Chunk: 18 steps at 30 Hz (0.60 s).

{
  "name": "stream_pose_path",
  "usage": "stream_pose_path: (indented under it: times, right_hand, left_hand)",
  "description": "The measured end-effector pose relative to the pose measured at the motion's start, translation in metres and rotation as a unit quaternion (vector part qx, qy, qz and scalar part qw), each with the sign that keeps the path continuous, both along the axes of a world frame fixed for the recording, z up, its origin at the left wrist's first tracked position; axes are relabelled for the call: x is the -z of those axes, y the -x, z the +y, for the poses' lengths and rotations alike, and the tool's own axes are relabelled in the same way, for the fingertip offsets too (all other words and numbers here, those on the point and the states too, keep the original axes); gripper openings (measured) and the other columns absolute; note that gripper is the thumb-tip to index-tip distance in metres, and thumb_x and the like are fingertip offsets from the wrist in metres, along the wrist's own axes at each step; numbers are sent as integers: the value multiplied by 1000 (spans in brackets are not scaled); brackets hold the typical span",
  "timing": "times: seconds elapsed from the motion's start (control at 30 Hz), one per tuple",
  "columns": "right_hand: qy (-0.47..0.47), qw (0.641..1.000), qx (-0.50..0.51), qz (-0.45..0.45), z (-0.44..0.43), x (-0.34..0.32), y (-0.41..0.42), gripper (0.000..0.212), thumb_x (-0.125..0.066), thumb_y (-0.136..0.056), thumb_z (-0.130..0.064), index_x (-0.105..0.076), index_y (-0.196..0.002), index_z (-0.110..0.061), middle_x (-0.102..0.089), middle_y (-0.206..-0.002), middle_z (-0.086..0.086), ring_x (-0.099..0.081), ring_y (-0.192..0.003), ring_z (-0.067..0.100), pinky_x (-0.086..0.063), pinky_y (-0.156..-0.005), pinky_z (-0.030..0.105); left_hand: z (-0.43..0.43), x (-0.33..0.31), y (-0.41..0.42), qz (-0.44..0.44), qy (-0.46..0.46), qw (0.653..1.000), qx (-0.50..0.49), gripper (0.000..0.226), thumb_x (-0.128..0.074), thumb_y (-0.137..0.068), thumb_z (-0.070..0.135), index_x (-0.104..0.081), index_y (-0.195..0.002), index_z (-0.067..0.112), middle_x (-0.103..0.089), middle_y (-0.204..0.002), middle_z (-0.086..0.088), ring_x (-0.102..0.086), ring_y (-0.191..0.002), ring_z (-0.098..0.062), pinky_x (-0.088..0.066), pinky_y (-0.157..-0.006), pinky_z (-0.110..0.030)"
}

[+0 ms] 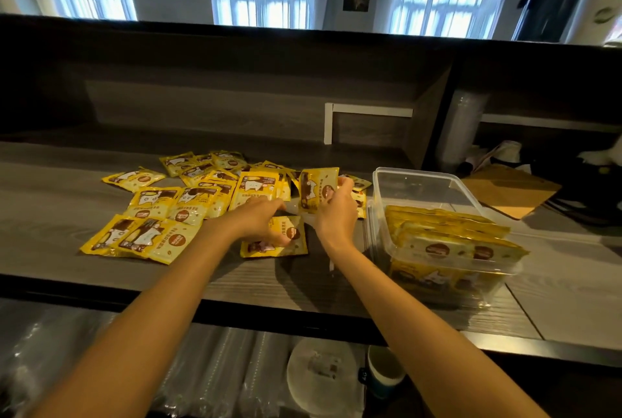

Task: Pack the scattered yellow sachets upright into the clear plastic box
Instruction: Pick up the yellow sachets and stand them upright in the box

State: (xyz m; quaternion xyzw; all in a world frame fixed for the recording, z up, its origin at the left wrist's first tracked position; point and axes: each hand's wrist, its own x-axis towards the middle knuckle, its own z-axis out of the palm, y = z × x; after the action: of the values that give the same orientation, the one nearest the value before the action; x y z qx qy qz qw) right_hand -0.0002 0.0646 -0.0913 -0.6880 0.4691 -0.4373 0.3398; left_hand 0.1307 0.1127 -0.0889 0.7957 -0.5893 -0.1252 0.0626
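Several yellow sachets (188,202) lie scattered flat on the dark wooden counter (50,202), left of centre. My right hand (335,215) holds one sachet (316,190) upright above the counter, just left of the clear plastic box (417,187). My left hand (261,222) reaches down onto another sachet (286,242) lying flat near the front, its fingers curled on the sachet's left part. The box stands at the right; several sachets (451,235) stand on edge in its near half, and its far half holds none.
A brown cardboard piece (511,188) lies behind the box on the right. A raised wooden back wall with a white bracket (363,114) closes the counter's far side. Below the counter's front edge sit wrapped cup stacks (215,374), a white lid (323,374) and a paper cup (383,374).
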Motion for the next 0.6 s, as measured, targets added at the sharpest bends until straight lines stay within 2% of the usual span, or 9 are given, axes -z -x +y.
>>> stream_pose_path:
  times: [0.07,0.1,0.13,0.23,0.33,0.4,0.5,0.6]
  right_hand:
    - [6,1000,-10,-3,2,-4,1,31,-52,-92,-10,-46,-122,-7,-61,-114,7,-59,-107,18,-48,-81,24]
    - [15,1000,-12,-3,3,-6,1,26,-53,-91,-11,-50,-117,-7,-62,-111,7,-60,-105,18,-48,-79,24]
    - [26,1000,-13,-4,4,-10,1,22,-53,-91,-12,-52,-113,-7,-63,-108,7,-60,-102,18,-47,-77,24]
    - [71,997,-10,-14,5,-29,2,15,-51,-92,-12,-56,-105,-7,-65,-100,8,-62,-94,20,-52,-75,29]
    - [111,993,1,-31,7,-56,8,15,-47,-93,-11,-57,-104,-6,-66,-99,9,-63,-92,19,-53,-74,30]
    - [128,991,12,-42,7,-74,16,18,-45,-94,-12,-56,-107,-6,-65,-103,9,-62,-94,18,-50,-71,26]
    - [152,987,40,-35,0,-96,32,19,-42,-96,-15,-57,-105,-6,-65,-100,8,-57,-84,15,-41,-65,24]
    - [177,982,65,-5,-14,-109,55,19,-42,-96,-14,-58,-101,-5,-66,-98,11,-62,-89,24,-47,-67,32]
  left_hand:
    - [-1,0,2,23,58,998,-25,34,-72,-75,36,-58,-100,18,-56,-105,-2,-50,-99,-20,-44,-73,-28]
    - [1,-1,4,45,101,993,-46,23,-73,-75,32,-57,-83,18,-56,-90,0,-51,-88,-19,-42,-63,-27]
    - [3,-4,6,68,146,984,-76,20,-72,-77,27,-55,-76,17,-56,-82,0,-54,-83,-20,-43,-61,-30]
    - [8,-18,13,119,285,936,-170,10,-67,-81,18,-57,-82,16,-59,-83,-6,-57,-79,-20,-48,-65,-34]
    - [6,-35,20,183,400,875,-204,15,-67,-80,14,-53,-86,16,-61,-87,-4,-58,-82,-19,-49,-71,-36]
    - [2,-46,28,241,448,839,-193,23,-64,-81,8,-50,-96,16,-59,-91,-3,-58,-85,-17,-52,-71,-34]
    - [-5,-63,44,313,490,799,-153,40,-58,-81,-4,-49,-115,14,-55,-97,0,-56,-89,-12,-50,-64,-21]
    - [-15,-75,62,329,504,791,-110,27,-56,-83,-2,-56,-106,13,-59,-92,1,-57,-87,-10,-48,-63,-16]
